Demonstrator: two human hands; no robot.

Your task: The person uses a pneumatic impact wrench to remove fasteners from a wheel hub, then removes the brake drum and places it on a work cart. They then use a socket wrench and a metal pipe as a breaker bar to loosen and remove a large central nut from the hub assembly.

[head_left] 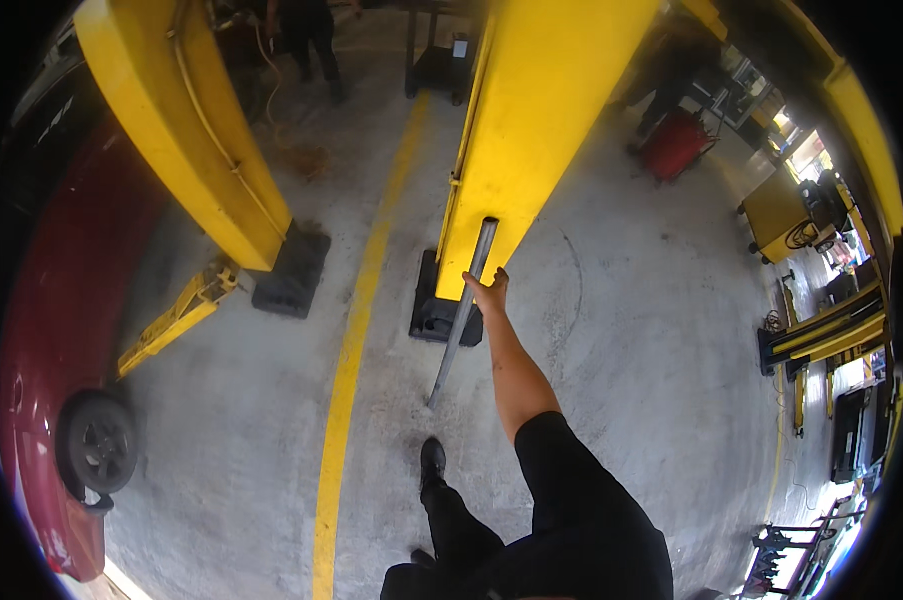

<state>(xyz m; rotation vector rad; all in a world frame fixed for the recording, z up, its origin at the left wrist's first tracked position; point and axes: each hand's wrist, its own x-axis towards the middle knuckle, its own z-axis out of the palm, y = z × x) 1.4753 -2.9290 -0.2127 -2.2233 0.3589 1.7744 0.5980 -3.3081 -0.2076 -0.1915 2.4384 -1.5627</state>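
One of my hands is in view, the right grip (489, 291), at a grey metal pipe (456, 335) — my thumb lies across it and my fingers sit at its right side, though I cannot tell whether they close around it. To handle it well, I'd judge, I should wrap all fingers firmly, since most of its length shows below the grip and could swing. Its long axis runs steeply aslant: the upper end rises just beyond my grip, before the yellow post (547, 120); the lower points down and leftward, toward the floor (272, 450) ahead of my boot (433, 458).
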